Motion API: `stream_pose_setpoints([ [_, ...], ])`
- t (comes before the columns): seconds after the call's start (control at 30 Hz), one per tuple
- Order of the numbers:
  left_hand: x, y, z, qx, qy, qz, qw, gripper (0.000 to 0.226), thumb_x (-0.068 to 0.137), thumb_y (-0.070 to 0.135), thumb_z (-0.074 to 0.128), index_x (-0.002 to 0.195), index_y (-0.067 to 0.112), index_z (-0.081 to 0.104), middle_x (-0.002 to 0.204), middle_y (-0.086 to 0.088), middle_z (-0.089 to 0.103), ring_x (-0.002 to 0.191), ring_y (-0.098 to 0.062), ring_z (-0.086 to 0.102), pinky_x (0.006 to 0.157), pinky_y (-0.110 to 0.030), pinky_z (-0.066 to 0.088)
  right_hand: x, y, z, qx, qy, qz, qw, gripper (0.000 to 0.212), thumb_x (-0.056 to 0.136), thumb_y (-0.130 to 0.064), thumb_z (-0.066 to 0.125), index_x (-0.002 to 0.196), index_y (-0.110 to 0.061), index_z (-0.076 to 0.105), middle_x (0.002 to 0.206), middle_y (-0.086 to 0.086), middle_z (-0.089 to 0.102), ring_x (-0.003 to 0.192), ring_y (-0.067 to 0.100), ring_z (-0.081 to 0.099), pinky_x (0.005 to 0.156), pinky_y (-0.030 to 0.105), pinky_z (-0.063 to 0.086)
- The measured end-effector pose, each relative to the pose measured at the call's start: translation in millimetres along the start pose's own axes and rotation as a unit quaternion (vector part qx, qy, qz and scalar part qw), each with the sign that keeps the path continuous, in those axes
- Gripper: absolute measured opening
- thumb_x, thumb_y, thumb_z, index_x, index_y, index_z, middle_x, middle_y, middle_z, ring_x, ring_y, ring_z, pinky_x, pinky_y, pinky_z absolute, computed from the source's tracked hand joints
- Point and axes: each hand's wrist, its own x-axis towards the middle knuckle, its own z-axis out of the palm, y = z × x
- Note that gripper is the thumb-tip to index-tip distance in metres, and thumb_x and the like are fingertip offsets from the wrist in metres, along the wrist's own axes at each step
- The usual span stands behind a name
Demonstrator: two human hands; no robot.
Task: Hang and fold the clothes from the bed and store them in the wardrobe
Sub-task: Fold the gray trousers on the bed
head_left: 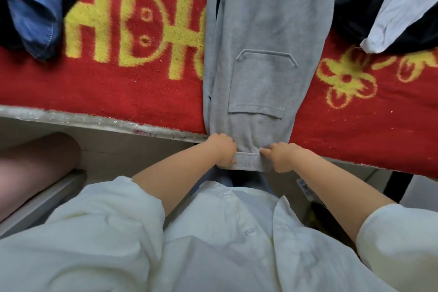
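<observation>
Left hand: your left hand (pixel 222 149) sits at the near edge of the bed, fingers curled down over the left end of the waistband, gripping it; the forearm runs up from your rolled white sleeve (pixel 106 216).
Right hand: your right hand (pixel 282 155) mirrors it, fingers curled and pinching the right end of the same band, forearm angling in from the lower right.
Hands together: near each other, with a short stretch of band between them.
Grey trousers (pixel 265 38): laid flat, lengthwise away from you on the red blanket (pixel 118 87), patch pocket facing up, waistband hanging just over the bed edge.
Blue garment (pixel 33 12): bunched at the far left on the blanket.
White garment (pixel 403 7): lying over dark clothing at the far right.
</observation>
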Motion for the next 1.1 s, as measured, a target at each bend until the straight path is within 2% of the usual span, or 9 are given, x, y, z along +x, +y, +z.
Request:
stream_pose_setpoints([
  [0.13, -6, -39, -33, -0.066, 0.073, -0.009, 0.995, 0.033, 0.098, 0.027, 0.034, 0.116, 0.005, 0.050, 0.120, -0.013, 0.053, 0.108, -0.029, 0.052, 0.075, -0.034, 0.038, -7, 30, -59, 0.025, 0.020, 0.040, 0.999, 0.046, 0.093, -0.013, 0.041, 0.139, -0.012, 0.035, 0.136, 0.011, 0.044, 0.122, 0.028, 0.045, 0.094, 0.035, 0.041],
  [0.27, -8, -96, -87, -0.057, 0.182, -0.076, 0.979, 0.029, 0.097, 0.022, 0.033, 0.109, 0.003, 0.053, 0.114, -0.015, 0.056, 0.104, -0.032, 0.055, 0.071, -0.037, 0.040, -11, 63, -133, 0.113, 0.166, 0.093, 0.975, 0.042, 0.091, -0.013, 0.042, 0.133, -0.008, 0.044, 0.132, 0.016, 0.047, 0.121, 0.031, 0.046, 0.096, 0.037, 0.043],
  [0.4, -5, -159, -155, -0.091, 0.265, -0.165, 0.946, 0.029, 0.096, 0.020, 0.036, 0.112, 0.001, 0.052, 0.115, -0.017, 0.052, 0.108, -0.033, 0.050, 0.069, -0.035, 0.035, -10, 80, -213, 0.198, 0.303, 0.082, 0.929, 0.042, 0.089, -0.007, 0.042, 0.130, -0.008, 0.048, 0.129, 0.017, 0.050, 0.120, 0.030, 0.045, 0.095, 0.033, 0.037],
  [0.63, 22, -248, -240, -0.147, 0.393, -0.278, 0.864, 0.034, 0.092, 0.013, 0.041, 0.123, -0.001, 0.044, 0.134, -0.017, 0.037, 0.126, -0.032, 0.032, 0.094, -0.042, 0.036, 4, 108, -320, 0.291, 0.471, 0.051, 0.831, 0.041, 0.086, -0.005, 0.043, 0.126, -0.005, 0.051, 0.126, 0.013, 0.054, 0.117, 0.025, 0.049, 0.093, 0.029, 0.038],
  [0.8, 53, -301, -285, -0.131, 0.512, -0.262, 0.808, 0.056, 0.096, 0.021, 0.041, 0.143, 0.001, 0.021, 0.153, -0.014, 0.012, 0.143, -0.026, 0.005, 0.114, -0.035, 0.008, 14, 149, -380, 0.307, 0.573, 0.070, 0.757, 0.045, 0.090, -0.015, 0.049, 0.133, -0.005, 0.042, 0.135, 0.013, 0.041, 0.126, 0.024, 0.037, 0.098, 0.024, 0.027],
  [0.87, 61, -311, -294, -0.136, 0.498, -0.262, 0.815, 0.062, 0.097, 0.030, 0.038, 0.147, 0.004, 0.011, 0.156, -0.011, 0.002, 0.144, -0.023, -0.004, 0.115, -0.034, 0.000, 14, 157, -397, 0.327, 0.585, 0.069, 0.739, 0.056, 0.090, -0.025, 0.053, 0.139, -0.007, 0.032, 0.141, 0.010, 0.032, 0.129, 0.022, 0.032, 0.099, 0.021, 0.024],
  [0.97, 86, -338, -297, -0.136, 0.482, -0.260, 0.825, 0.069, 0.094, 0.048, 0.026, 0.148, 0.010, 0.008, 0.156, -0.006, -0.003, 0.143, -0.019, -0.009, 0.113, -0.033, -0.009, 27, 177, -430, 0.329, 0.572, 0.084, 0.747, 0.069, 0.089, -0.039, 0.054, 0.142, -0.009, 0.023, 0.145, 0.008, 0.027, 0.130, 0.022, 0.031, 0.098, 0.023, 0.025],
  [1.03, 91, -344, -293, -0.106, 0.500, -0.259, 0.819, 0.083, 0.080, 0.057, 0.009, 0.147, 0.009, 0.016, 0.156, -0.008, 0.005, 0.144, -0.021, -0.003, 0.111, -0.033, -0.012, 38, 183, -442, 0.254, 0.561, 0.124, 0.778, 0.072, 0.085, -0.050, 0.054, 0.138, -0.007, 0.029, 0.140, 0.010, 0.033, 0.126, 0.028, 0.037, 0.098, 0.032, 0.030],
  [1.1, 95, -345, -294, -0.103, 0.507, -0.248, 0.819, 0.090, 0.073, 0.057, 0.005, 0.146, 0.007, 0.023, 0.155, -0.010, 0.012, 0.144, -0.023, 0.004, 0.110, -0.033, -0.012, 43, 189, -454, 0.227, 0.555, 0.158, 0.785, 0.072, 0.082, -0.057, 0.053, 0.128, -0.004, 0.037, 0.131, 0.012, 0.037, 0.117, 0.033, 0.044, 0.093, 0.038, 0.036],
])
